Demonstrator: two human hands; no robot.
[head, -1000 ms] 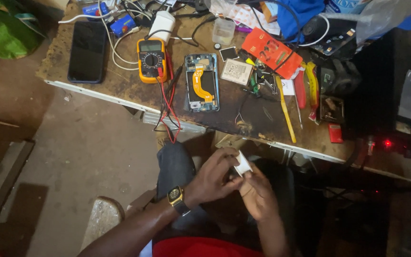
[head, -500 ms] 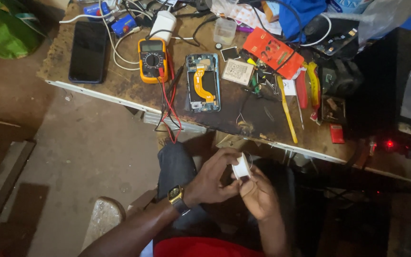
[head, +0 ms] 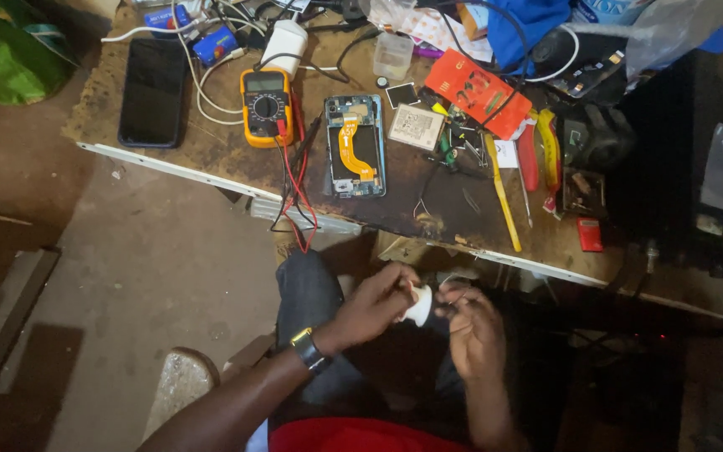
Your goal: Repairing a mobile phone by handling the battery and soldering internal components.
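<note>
dim workshop, cluttered wooden bench [head: 211,155] above your lap with an opened phone [head: 355,145], a yellow multimeter [head: 266,106] and a dark phone [head: 153,92] lying well beyond the grip. your left hand [head: 371,306] is closed on a small white part [head: 419,306], fingertips pinched round it, wristwatch [head: 309,349] just behind. your right hand [head: 474,331] sits just right of the part, fingers curled at its edge; can't tell if they actually clamp it.
</note>
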